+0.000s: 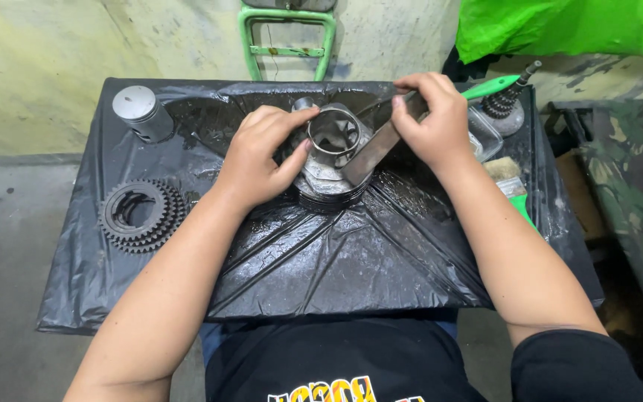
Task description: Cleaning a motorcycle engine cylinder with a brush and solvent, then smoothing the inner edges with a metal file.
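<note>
A grey metal engine cylinder (334, 160) with a round bore stands on the black plastic sheet (321, 260) at the table's middle back. My left hand (260, 155) grips its left side, thumb against the bore's rim. My right hand (432, 120) holds a flat metal scraper (375, 152) with a green handle (491, 87). The blade slants down to the cylinder's right edge and touches it.
A metal piston (141, 112) stands at the back left. Stacked toothed clutch plates (141, 214) lie left. A clear container (485, 132), a spring part (507, 104) and a green-handled paintbrush (511, 186) sit right. A green frame (288, 37) leans behind.
</note>
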